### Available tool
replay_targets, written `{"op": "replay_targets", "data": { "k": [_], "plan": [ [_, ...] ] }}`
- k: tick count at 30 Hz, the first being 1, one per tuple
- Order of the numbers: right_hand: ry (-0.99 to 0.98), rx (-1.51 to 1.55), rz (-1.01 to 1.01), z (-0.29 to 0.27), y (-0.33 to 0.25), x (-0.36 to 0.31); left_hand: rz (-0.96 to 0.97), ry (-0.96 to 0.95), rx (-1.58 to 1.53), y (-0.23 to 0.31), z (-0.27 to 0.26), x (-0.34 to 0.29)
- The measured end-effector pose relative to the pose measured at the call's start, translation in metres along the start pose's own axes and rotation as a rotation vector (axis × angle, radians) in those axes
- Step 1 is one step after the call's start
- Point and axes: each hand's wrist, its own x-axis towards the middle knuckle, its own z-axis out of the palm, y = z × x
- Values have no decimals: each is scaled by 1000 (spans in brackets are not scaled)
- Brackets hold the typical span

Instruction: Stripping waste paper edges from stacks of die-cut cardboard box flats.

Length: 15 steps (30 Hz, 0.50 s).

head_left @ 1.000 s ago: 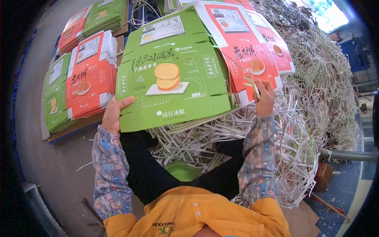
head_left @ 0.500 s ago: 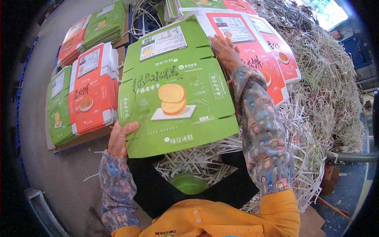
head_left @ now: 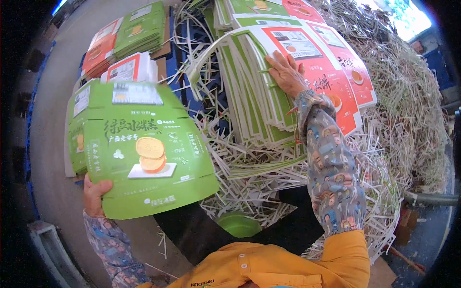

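My left hand [head_left: 96, 194] grips a green printed flat carton sheet [head_left: 153, 125] by its lower left corner, with the thumb on top. The sheet shows a picture of round yellow cakes and has cut slits along its sides. Its upper part covers much of a stack of flat carton sheets on the left. Over on the right, my right hand [head_left: 286, 74] is open, its fingers spread and lying on a red-and-white flat carton sheet [head_left: 329, 72]. That sheet tops a thick stack of flat carton sheets [head_left: 249, 91] with green and white edges.
Shredded paper strips [head_left: 259, 192] lie around my legs and the stack. A big heap of shreds [head_left: 403, 105] rises at the right. Red stacks [head_left: 98, 50] and green stacks [head_left: 139, 33] stand at the far left. Between my legs is a green round object [head_left: 238, 224].
The green sheet has moved left and slightly down in my left hand, away from the right-hand stack, whose layered side now shows. My right hand has shifted slightly on that stack.
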Motion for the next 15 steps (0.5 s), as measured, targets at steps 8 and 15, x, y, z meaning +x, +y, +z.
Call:
{"op": "replay_targets", "data": {
  "k": [8,15],
  "plan": [
    [229,800,-57,-45,-48,-48,88,-43,-195,22,27,-62],
    [-607,2057,164,-107,-97,-162,317,-149,-283,52,95,-87]
  ]
}}
